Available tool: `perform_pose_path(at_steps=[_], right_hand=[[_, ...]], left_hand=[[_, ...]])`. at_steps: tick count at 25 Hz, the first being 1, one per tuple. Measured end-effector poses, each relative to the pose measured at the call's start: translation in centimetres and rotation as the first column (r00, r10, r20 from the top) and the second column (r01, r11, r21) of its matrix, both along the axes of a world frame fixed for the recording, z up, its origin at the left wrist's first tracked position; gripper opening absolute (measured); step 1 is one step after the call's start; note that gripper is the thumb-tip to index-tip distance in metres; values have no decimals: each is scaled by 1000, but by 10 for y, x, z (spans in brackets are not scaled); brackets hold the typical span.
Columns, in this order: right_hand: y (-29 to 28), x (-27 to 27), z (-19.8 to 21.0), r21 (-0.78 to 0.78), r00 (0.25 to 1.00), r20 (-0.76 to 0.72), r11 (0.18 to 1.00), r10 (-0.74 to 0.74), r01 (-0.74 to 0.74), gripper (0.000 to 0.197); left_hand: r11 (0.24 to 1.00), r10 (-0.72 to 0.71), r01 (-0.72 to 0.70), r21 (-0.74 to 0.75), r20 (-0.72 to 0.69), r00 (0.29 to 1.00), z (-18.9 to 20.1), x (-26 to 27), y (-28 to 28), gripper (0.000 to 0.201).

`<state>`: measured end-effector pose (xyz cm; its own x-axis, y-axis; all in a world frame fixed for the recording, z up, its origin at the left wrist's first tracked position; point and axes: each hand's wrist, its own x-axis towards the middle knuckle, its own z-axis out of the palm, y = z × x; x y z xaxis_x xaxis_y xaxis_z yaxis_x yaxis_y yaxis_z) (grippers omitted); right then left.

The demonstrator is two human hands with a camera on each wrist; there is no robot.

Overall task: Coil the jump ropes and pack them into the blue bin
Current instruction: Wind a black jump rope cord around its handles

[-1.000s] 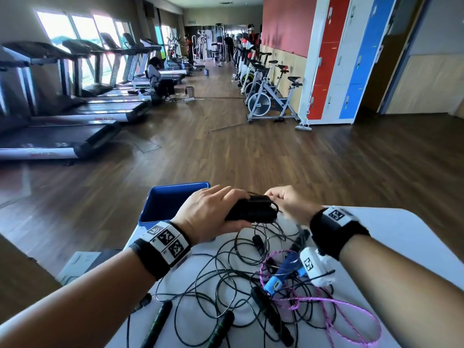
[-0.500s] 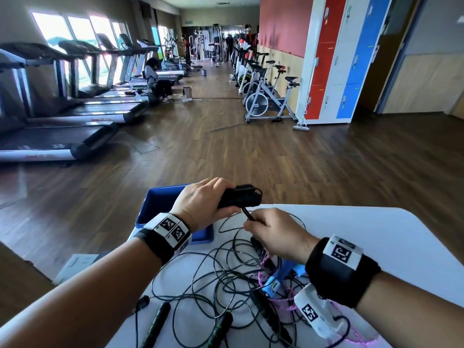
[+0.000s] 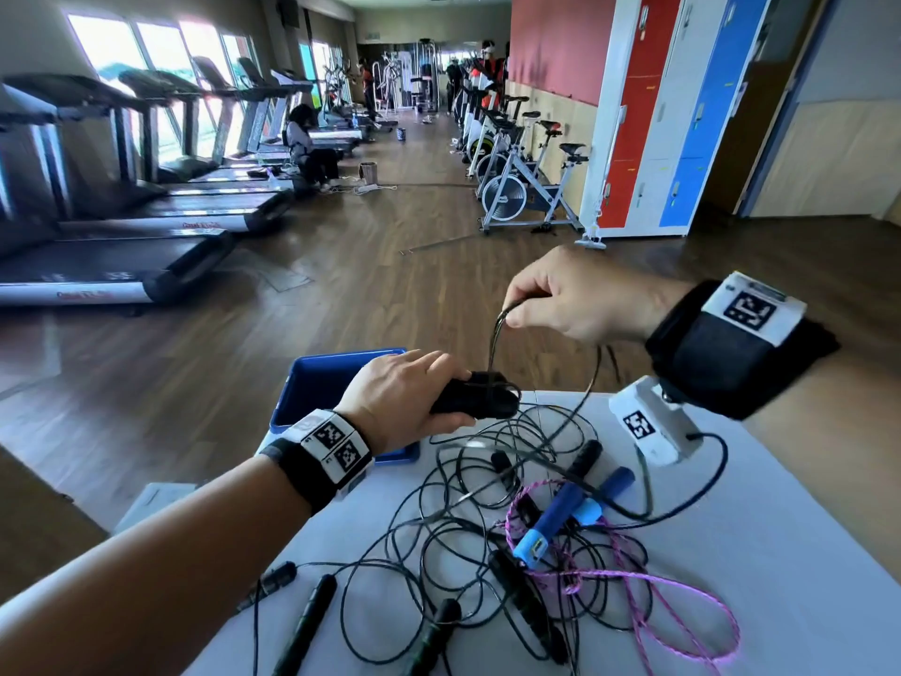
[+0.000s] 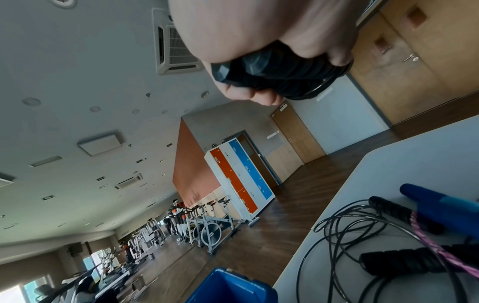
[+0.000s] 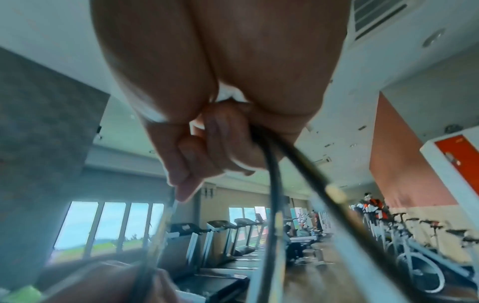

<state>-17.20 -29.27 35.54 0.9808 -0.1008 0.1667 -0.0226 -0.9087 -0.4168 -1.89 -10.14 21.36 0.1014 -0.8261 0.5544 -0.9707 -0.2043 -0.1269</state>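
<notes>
The left hand (image 3: 407, 392) gripped black handles (image 3: 475, 401) wound with cord (image 3: 495, 353), the raised right hand (image 3: 577, 297) pinched that cord, above tangled ropes (image 3: 512, 524) on the surface (image 3: 780, 529), right of the blue bin (image 3: 322, 383).

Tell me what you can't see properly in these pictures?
- Inside of the blue bin: head view, the left hand covers it.
- Black handles: mostly wrapped by that hand.
- Black cord: right wrist view, blurred below the right hand.
- Distant people: too small.
</notes>
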Motion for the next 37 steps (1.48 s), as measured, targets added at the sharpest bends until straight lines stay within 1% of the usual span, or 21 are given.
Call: perform_pose_path(at_steps=[2,5,7,10,11,13,14,15,16,17,19,20,21,23,25,27,29,30,31,34,37], right_hand=[[-10,13,-4,-67,1000,23,998,18,-17,7],[-24,27,-26,-150,998,64,989,13,-3,10],[-31,34,-44,-119,993,109,993,40,-27,11],[-39,37,-74,-64,990,131,997,43,-35,15],[-39,36,-81,-30,988,149,999,40,-36,17],[-32,30,-92,116,984,174,992,37,-58,11],[-23,27,-97,167,987,160,985,24,-51,21],[-11,26,-104,177,991,130,984,-17,-6,36],[1,25,-113,188,992,97,980,-78,59,46],[15,22,-122,243,990,81,965,-115,93,49],[38,15,-141,481,984,144,876,-108,26,40],[45,12,-147,534,979,163,845,-120,15,33],[47,9,-151,529,978,157,848,-139,35,30],[51,2,-150,473,980,120,877,-157,83,26],[55,-5,-142,430,984,124,901,-125,60,20],[57,-15,-129,457,989,116,889,-90,27,18],[61,-24,-115,533,994,87,846,-68,11,19],[62,-28,-108,534,995,85,845,-56,2,20],[64,-31,-99,491,995,93,871,-47,-4,20],[58,-32,-73,277,995,93,961,-27,0,20],[42,-27,-42,131,997,71,991,-7,-2,18]], left_hand=[[999,-39,39,-12,30,999,2,-8,2,55],[995,-90,91,-48,18,996,4,-18,7,56],[990,-114,113,-90,-8,993,6,-22,9,56],[979,-143,134,-155,-47,989,18,-25,11,55],[975,-147,136,-174,-49,988,22,-25,12,55],[969,-149,136,-205,-54,987,31,-25,13,54],[968,-144,126,-218,-65,988,35,-25,11,55],[967,-130,108,-231,-82,988,38,-25,9,55],[967,-108,80,-242,-106,989,42,-25,7,56],[967,-82,49,-249,-126,989,45,-24,4,57],[973,-32,1,-229,-135,990,47,-18,0,59],[978,-10,-16,-209,-123,992,46,-14,-1,59],[982,15,-35,-186,-109,994,43,-9,-1,59],[985,78,-90,-148,-83,993,39,-3,-2,60],[983,130,-137,-126,-58,990,37,2,-3,61],[981,169,-172,-88,-35,985,40,7,-4,59],[976,214,-215,-45,-30,976,42,13,-1,54],[972,230,-231,-32,-35,972,43,15,0,53],[971,239,-240,-21,-37,970,43,17,2,53],[972,236,-236,-3,-30,971,42,16,2,52],[975,222,-223,-6,-42,974,46,11,2,52]])
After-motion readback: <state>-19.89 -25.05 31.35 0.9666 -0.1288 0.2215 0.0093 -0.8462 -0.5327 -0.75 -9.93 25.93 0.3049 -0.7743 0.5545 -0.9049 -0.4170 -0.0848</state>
